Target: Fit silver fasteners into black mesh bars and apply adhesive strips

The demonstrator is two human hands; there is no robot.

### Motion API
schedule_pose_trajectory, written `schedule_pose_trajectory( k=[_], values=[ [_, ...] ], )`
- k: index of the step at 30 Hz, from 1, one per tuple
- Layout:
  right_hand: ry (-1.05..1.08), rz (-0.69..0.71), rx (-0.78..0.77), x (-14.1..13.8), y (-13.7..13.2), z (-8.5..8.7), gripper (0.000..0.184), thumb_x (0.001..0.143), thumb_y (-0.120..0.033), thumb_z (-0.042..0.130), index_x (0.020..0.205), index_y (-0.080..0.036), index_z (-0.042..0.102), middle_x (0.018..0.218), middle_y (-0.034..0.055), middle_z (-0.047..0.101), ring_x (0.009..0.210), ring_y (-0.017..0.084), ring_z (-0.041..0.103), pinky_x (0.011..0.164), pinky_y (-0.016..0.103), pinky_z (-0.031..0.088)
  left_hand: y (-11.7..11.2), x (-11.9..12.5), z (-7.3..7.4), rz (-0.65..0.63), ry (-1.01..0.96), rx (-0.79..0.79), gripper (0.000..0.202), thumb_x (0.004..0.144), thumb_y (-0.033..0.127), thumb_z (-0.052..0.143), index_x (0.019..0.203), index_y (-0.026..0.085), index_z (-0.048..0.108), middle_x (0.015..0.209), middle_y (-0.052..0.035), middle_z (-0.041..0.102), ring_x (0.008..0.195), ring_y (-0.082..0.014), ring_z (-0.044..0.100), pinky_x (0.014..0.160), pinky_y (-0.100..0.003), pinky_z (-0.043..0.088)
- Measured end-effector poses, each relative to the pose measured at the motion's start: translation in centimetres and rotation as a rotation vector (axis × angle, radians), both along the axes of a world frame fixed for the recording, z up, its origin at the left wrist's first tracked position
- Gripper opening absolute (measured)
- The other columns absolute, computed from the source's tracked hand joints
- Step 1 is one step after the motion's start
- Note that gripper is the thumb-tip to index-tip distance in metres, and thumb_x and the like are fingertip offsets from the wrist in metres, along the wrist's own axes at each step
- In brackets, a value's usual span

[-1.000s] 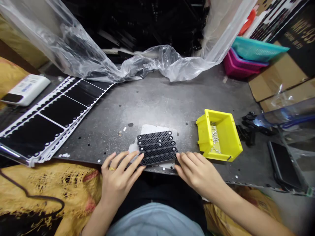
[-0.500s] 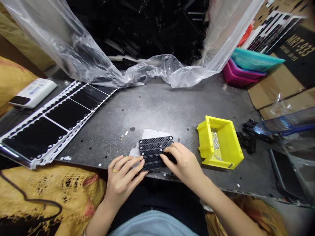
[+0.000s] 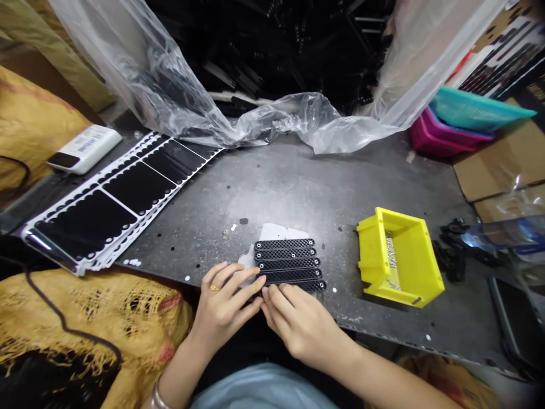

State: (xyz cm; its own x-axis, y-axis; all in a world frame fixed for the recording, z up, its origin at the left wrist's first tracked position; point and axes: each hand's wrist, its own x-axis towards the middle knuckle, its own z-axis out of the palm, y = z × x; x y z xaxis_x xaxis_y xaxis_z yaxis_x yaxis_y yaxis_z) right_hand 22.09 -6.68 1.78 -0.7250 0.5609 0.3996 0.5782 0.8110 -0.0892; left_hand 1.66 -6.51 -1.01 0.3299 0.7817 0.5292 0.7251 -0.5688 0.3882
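Note:
Several black mesh-patterned plastic strips (image 3: 289, 265) lie side by side near the table's front edge. Small silver metal pieces (image 3: 311, 242) sit in holes at their ends, and one shows mid-length. My left hand (image 3: 227, 301), with a ring, has its fingers stretched out and slightly apart, the tips against the strips' left ends. My right hand (image 3: 293, 318) is at the left end of the nearest strip, its thumb and fingers pinched together; whatever lies between them is hidden. To the right stands a yellow bin (image 3: 400, 258) with many tiny silver pieces (image 3: 390, 255) inside.
Printed black-and-white sheets (image 3: 123, 199) are stacked at the left, beside a white device (image 3: 85, 149). Clear plastic (image 3: 293, 116) drapes around black parts at the back. Pink and teal bins (image 3: 451, 133), a bottle (image 3: 502, 233) and a phone (image 3: 517, 318) are at the right.
My right hand has moved from the strips' right side to the left end of the nearest strip. The left hand stays at the left ends. The whole view has shifted.

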Motion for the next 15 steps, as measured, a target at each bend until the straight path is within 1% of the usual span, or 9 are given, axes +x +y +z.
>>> schedule_pose_trajectory(
  k=[3, 6, 9, 11, 13, 15],
  values=[
    [-0.08, 0.022, 0.033, -0.2, -0.3, 0.3, 0.021, 0.101, -0.013, 0.055, 0.101, -0.003, 0.074, 0.1, 0.0169, 0.072, 0.087, 0.025, 0.063, 0.073, 0.038, 0.05, 0.0, 0.1, -0.1, -0.003, -0.026, -0.002, 0.016, 0.102, 0.032, 0.063, 0.11, 0.026, 0.076, 0.113, -0.0017, 0.08, 0.11, -0.0206, 0.066, 0.114, -0.041, 0.035],
    [-0.151, -0.032, 0.073, -0.9, -1.3, 0.4, 0.025, 0.1, -0.013, 0.054, 0.109, 0.001, 0.073, 0.105, 0.02, 0.072, 0.093, 0.03, 0.066, 0.078, 0.042, 0.051, 0.0, 0.1, -0.1, -0.003, -0.045, 0.001, 0.017, 0.102, 0.031, 0.062, 0.111, 0.025, 0.076, 0.114, -0.0025, 0.079, 0.111, -0.0207, 0.065, 0.115, -0.04, 0.034],
    [-0.226, -0.117, 0.078, -2.0, -2.7, 0.0, 0.035, 0.101, -0.01, 0.042, 0.117, 0.006, 0.069, 0.115, 0.0263, 0.07, 0.102, 0.034, 0.066, 0.083, 0.046, 0.052, 0.2, 0.1, -0.2, -0.008, -0.07, 0.0, 0.016, 0.102, 0.031, 0.063, 0.11, 0.025, 0.076, 0.114, -0.0028, 0.079, 0.112, -0.0205, 0.064, 0.115, -0.039, 0.032],
    [-0.212, -0.148, 0.087, -2.6, -3.1, -0.3, 0.04, 0.098, -0.004, 0.035, 0.115, 0.006, 0.07, 0.114, 0.0278, 0.071, 0.1, 0.034, 0.067, 0.081, 0.046, 0.053, 0.2, 0.1, -0.2, -0.015, -0.086, 0.0, 0.017, 0.103, 0.031, 0.061, 0.11, 0.025, 0.075, 0.114, -0.0026, 0.079, 0.112, -0.0198, 0.064, 0.115, -0.038, 0.032],
    [-0.144, -0.138, 0.093, -2.5, -2.6, -0.5, 0.038, 0.097, -0.002, 0.036, 0.106, 0.002, 0.073, 0.104, 0.0242, 0.073, 0.09, 0.03, 0.068, 0.076, 0.043, 0.055, 0.0, 0.2, -0.3, -0.02, -0.094, 0.001, 0.016, 0.103, 0.031, 0.061, 0.11, 0.025, 0.075, 0.114, -0.002, 0.079, 0.112, -0.0192, 0.064, 0.115, -0.038, 0.032],
    [-0.042, -0.129, 0.062, -1.3, -1.3, -0.5, 0.031, 0.1, -0.007, 0.043, 0.099, -0.006, 0.074, 0.097, 0.0183, 0.074, 0.083, 0.025, 0.068, 0.073, 0.038, 0.056, -0.4, 0.4, -0.2, -0.016, -0.094, 0.003, 0.015, 0.102, 0.03, 0.063, 0.111, 0.026, 0.074, 0.115, -0.0016, 0.078, 0.112, -0.019, 0.064, 0.115, -0.037, 0.033]
  ],
)
